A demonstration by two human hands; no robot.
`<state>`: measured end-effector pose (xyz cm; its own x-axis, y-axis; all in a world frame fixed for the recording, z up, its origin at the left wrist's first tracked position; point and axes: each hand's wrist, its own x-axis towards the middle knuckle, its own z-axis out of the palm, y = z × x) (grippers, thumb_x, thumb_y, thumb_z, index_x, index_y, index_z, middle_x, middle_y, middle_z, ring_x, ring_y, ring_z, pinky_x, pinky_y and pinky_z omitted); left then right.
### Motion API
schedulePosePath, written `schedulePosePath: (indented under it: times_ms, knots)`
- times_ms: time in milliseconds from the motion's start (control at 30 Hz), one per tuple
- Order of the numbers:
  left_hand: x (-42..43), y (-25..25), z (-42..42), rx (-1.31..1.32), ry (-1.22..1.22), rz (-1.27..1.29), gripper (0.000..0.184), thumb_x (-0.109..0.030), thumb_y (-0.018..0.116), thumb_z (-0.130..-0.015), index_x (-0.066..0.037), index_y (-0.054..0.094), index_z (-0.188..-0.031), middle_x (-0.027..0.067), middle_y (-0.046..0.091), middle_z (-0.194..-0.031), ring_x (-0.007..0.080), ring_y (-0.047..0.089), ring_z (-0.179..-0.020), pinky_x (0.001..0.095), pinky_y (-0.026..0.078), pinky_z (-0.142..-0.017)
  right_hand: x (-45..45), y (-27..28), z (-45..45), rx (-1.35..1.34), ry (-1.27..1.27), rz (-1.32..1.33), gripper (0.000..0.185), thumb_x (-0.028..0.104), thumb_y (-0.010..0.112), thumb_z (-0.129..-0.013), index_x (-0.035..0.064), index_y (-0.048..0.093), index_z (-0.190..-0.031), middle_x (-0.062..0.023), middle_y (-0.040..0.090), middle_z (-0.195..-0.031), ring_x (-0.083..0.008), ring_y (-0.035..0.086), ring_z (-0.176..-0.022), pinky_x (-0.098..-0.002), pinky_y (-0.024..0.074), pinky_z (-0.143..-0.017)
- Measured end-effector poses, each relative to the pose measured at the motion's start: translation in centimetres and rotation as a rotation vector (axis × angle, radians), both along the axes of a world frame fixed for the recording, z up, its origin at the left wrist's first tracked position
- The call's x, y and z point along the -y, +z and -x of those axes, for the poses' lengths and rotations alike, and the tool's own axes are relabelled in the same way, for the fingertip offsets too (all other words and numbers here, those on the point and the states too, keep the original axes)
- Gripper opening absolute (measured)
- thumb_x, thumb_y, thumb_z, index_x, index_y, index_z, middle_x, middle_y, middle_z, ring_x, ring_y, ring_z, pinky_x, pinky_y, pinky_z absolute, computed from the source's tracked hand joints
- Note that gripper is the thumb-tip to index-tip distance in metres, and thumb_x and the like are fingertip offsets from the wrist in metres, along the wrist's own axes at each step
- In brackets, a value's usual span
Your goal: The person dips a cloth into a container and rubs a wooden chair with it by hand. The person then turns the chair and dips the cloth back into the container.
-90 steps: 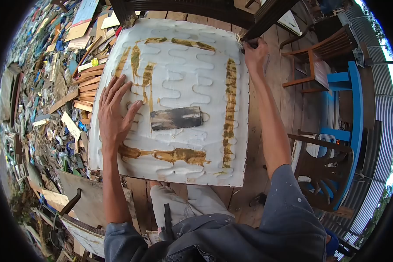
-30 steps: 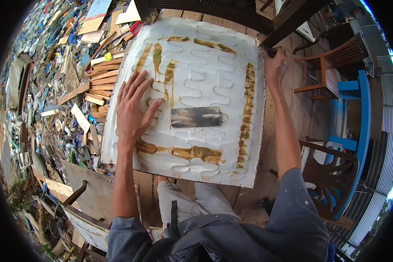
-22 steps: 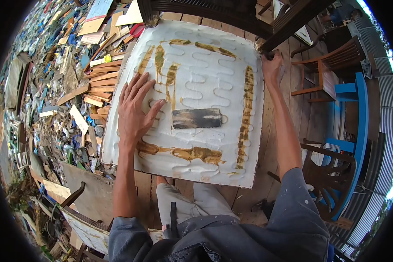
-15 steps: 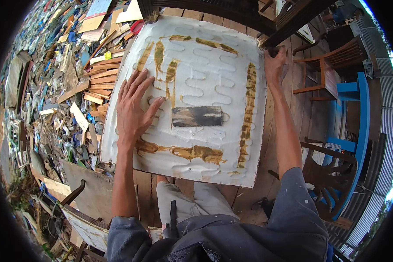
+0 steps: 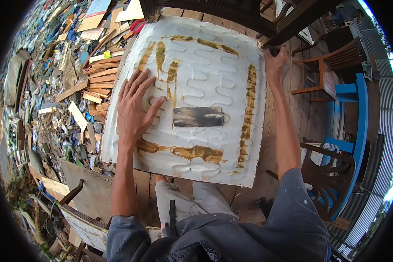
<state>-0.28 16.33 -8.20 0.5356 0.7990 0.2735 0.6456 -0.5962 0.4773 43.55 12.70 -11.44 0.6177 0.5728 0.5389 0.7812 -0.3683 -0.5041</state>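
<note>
The white, square panel (image 5: 201, 140) with brown streaks is steadied by the left hand (image 5: 134, 111), laid open on it beside a dark rectangular strip (image 5: 198, 117). At the far right corner, by a dark wooden post (image 5: 292, 29), the right hand (image 5: 277, 60) is curled, its grasp hidden; any shift calls for level support.
</note>
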Motion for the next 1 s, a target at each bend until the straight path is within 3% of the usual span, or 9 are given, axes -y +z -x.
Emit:
schedulePosePath:
  times_ms: [233,367,467,567,667,767,900,967,1000]
  knots:
    - [-0.1,0.2,0.4,0.009,0.006,0.007,0.055,-0.038,0.076,-0.091,-0.01,0.066,-0.138,0.0094,0.057,-0.154,0.03,0.042,-0.151,0.0471,0.029,-0.127,-0.7,-3.2,-3.1,-0.051,-0.045,0.017,0.023,0.018,0.079,-0.086,0.0022,0.068,-0.099,-0.0164,0.075,-0.094,-0.0336,0.074,-0.09,-0.0413,0.0556,-0.08]
    - [-0.2,-0.1,0.4,0.021,0.008,0.006,0.056,-0.046,0.074,-0.092,-0.011,0.067,-0.136,0.0084,0.056,-0.154,0.0295,0.042,-0.151,0.0483,0.027,-0.127,0.8,-1.3,-2.0,-0.102,-0.097,0.089,0.022,0.018,0.078,-0.089,0.0012,0.071,-0.1,-0.0136,0.076,-0.094,-0.0305,0.074,-0.088,-0.0385,0.0547,-0.082]
    - [-0.2,0.0,0.5,0.018,0.008,-0.001,0.056,-0.043,0.076,-0.091,-0.01,0.067,-0.136,0.0089,0.056,-0.154,0.0297,0.042,-0.151,0.0477,0.028,-0.127,2.2,1.7,1.1,-0.574,0.045,-0.208,0.02,0.017,0.075,-0.095,0.0021,0.071,-0.108,-0.0082,0.076,-0.099,-0.0219,0.072,-0.089,-0.0341,0.0545,-0.082]
    - [-0.1,0.3,0.4,0.014,0.005,-0.003,0.056,-0.042,0.076,-0.092,-0.01,0.067,-0.137,0.009,0.057,-0.153,0.0298,0.042,-0.15,0.0476,0.028,-0.127,2.4,4.1,5.2,-1.444,0.31,-0.519,0.021,0.012,0.072,-0.098,0.0036,0.068,-0.117,-0.005,0.074,-0.106,-0.0146,0.069,-0.092,-0.0305,0.0551,-0.081]
    - [-0.1,0.4,0.4,0.007,0.007,0.0,0.056,-0.043,0.075,-0.093,-0.01,0.067,-0.137,0.0092,0.056,-0.154,0.0299,0.042,-0.151,0.0479,0.028,-0.127,0.6,5.0,11.2,-1.656,0.547,-0.4,0.03,0.008,0.074,-0.096,0.0068,0.064,-0.125,-0.0065,0.074,-0.109,-0.0133,0.069,-0.096,-0.0293,0.0566,-0.083]
    - [-0.2,0.5,0.4,0.005,-0.004,-0.008,0.055,-0.043,0.075,-0.093,-0.011,0.067,-0.137,0.0092,0.055,-0.155,0.0301,0.042,-0.151,0.048,0.028,-0.127,-3.3,5.7,18.5,-1.651,0.56,-0.233,0.03,0.003,0.073,-0.094,0.0087,0.062,-0.121,-0.0085,0.074,-0.108,-0.0182,0.074,-0.091,-0.0332,0.0627,-0.078]
    - [-0.4,0.1,0.4,0.022,-0.017,-0.016,0.054,-0.041,0.076,-0.092,-0.011,0.066,-0.137,0.0102,0.056,-0.154,0.0324,0.042,-0.15,0.0491,0.029,-0.126,-12.4,2.5,23.4,-1.68,0.488,-0.528,0.017,-0.004,0.068,-0.094,-0.006,0.066,-0.111,-0.0125,0.072,-0.107,-0.0185,0.071,-0.085,-0.0318,0.0656,-0.08]
    - [-0.5,-0.2,0.5,0.037,-0.028,-0.021,0.054,-0.039,0.077,-0.092,-0.01,0.066,-0.136,0.0107,0.056,-0.153,0.0336,0.042,-0.15,0.051,0.029,-0.125,-16.4,1.5,25.2,-1.573,0.347,-0.635,0.024,0.0,0.068,-0.092,-0.0053,0.07,-0.115,-0.0127,0.073,-0.103,-0.0202,0.071,-0.083,-0.0347,0.0632,-0.082]
    - [-0.5,-0.2,0.5,0.041,-0.032,-0.015,0.054,-0.038,0.077,-0.092,-0.01,0.065,-0.137,0.0109,0.056,-0.153,0.034,0.042,-0.15,0.0519,0.028,-0.125,-18.4,0.4,25.4,-1.354,0.269,-0.531,0.026,0.003,0.067,-0.091,-0.0036,0.071,-0.116,-0.0135,0.074,-0.099,-0.0219,0.071,-0.082,-0.037,0.0609,-0.084]
